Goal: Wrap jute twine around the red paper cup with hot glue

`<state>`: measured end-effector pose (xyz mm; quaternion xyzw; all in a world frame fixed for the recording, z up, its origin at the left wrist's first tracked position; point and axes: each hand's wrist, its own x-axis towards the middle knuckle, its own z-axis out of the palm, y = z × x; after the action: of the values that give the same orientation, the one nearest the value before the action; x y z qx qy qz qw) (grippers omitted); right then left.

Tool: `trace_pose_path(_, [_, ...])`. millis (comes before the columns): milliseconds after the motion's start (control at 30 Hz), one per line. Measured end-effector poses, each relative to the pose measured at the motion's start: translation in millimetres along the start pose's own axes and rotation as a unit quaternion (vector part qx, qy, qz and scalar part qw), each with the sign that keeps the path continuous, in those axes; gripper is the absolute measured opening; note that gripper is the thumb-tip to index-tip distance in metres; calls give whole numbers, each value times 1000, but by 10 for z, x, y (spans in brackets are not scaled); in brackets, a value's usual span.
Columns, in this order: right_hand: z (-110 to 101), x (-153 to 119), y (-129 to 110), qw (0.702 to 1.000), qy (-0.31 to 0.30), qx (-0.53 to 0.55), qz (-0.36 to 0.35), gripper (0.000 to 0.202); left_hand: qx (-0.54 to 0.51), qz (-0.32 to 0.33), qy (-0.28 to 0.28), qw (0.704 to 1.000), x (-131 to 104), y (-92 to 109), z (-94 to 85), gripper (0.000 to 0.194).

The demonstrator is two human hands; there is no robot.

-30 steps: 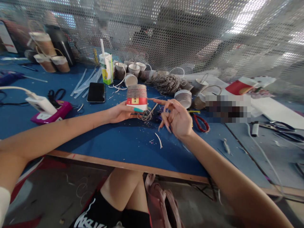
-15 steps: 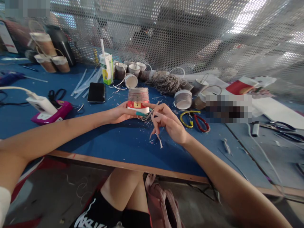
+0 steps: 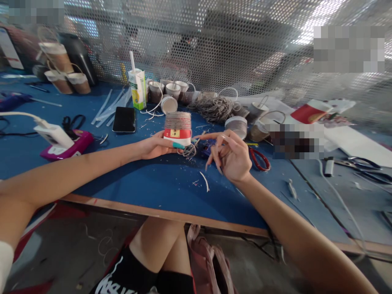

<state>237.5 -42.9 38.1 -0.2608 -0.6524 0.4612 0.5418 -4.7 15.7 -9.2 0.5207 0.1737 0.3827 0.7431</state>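
Observation:
My left hand [image 3: 156, 146] is closed around the lower part of a red and white paper cup [image 3: 179, 134], wide end down. Grey cord [image 3: 177, 120] is wound in rows around its narrower upper part. Beside the cup's base lies a loose tangle of the same cord [image 3: 190, 150]. To the right, my right hand [image 3: 231, 155] is off the cup, its forefinger stretched toward the cord and the other fingers bent but apart. I see nothing held in it. Partly behind its fingers is a dark blue object [image 3: 206, 150], its kind unclear.
Red-handled pliers [image 3: 260, 159] lie right of my right hand. Behind the cup are several small cord-wrapped cups [image 3: 173, 90], a heap of grey cord [image 3: 214, 108] and a drink carton [image 3: 137, 87]. A phone [image 3: 124, 119] and purple power strip [image 3: 67, 145] are left.
My right hand has moved right, away from the cup, and its forefinger no longer touches the red band. The dark blue object now shows. My left hand keeps the cup nearly in place, slightly tilted.

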Motion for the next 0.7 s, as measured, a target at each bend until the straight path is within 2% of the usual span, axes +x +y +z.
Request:
trace_pose_path(133, [38, -32, -2, 991, -118, 16, 60, 29, -18, -9, -28, 999, -1, 9, -10, 52])
trace_pose_path(233, [47, -38, 15, 983, -161, 21, 89, 27, -32, -16, -25, 999, -6, 21, -3, 49])
trace_pose_path(467, [76, -44, 12, 974, -190, 34, 118, 34, 11, -11, -6, 1000, -17, -13, 1, 60])
trace_pose_path(700, [63, -17, -42, 982, -134, 77, 110, 31, -3, -27, -19, 999, -30, -15, -34, 57])
